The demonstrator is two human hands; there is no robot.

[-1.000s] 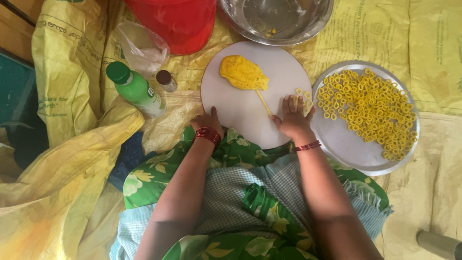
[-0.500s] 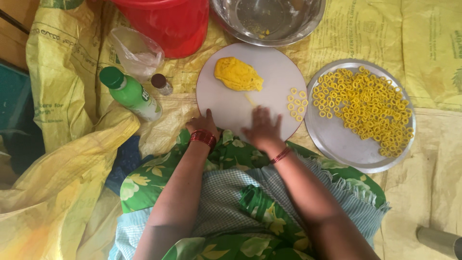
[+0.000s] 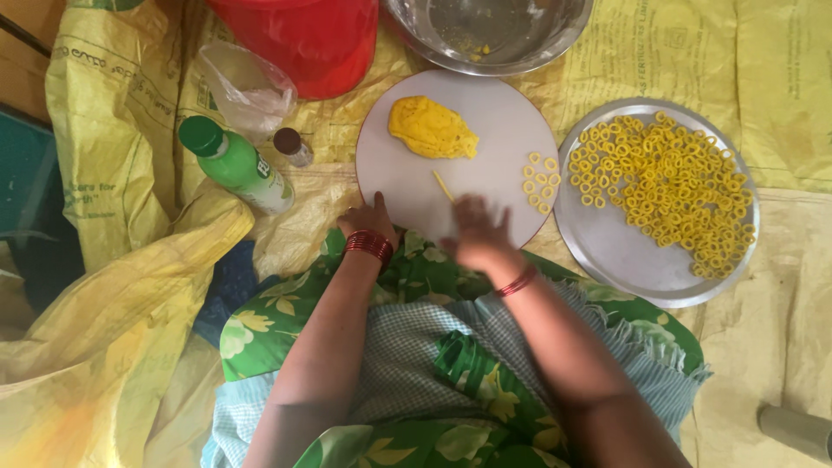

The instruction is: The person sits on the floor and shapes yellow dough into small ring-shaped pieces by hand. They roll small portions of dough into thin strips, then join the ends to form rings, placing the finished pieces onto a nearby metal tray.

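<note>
Rolled a thin strip of yellow dough (image 3: 443, 185) on a round white board (image 3: 503, 130).

Right hand (image 3: 478, 232) lay palm-down, fingers spread flat and released, over the near end of the strip at the board's middle; somewhat blurred, grasping nothing. Left hand (image 3: 369, 221) rested open on the board's near edge, steadying it, wrist bent down from a forearm ringed with red bangles (image 3: 369, 245). Judged soft, light and easily torn, so best handled with a flat palm or pinched gently at the ends. Saw a yellow dough lump (image 3: 432, 128) further up the board, a few small rings (image 3: 539, 184) at its right edge, and a steel plate (image 3: 607, 251) heaped with rings just beside.
</note>
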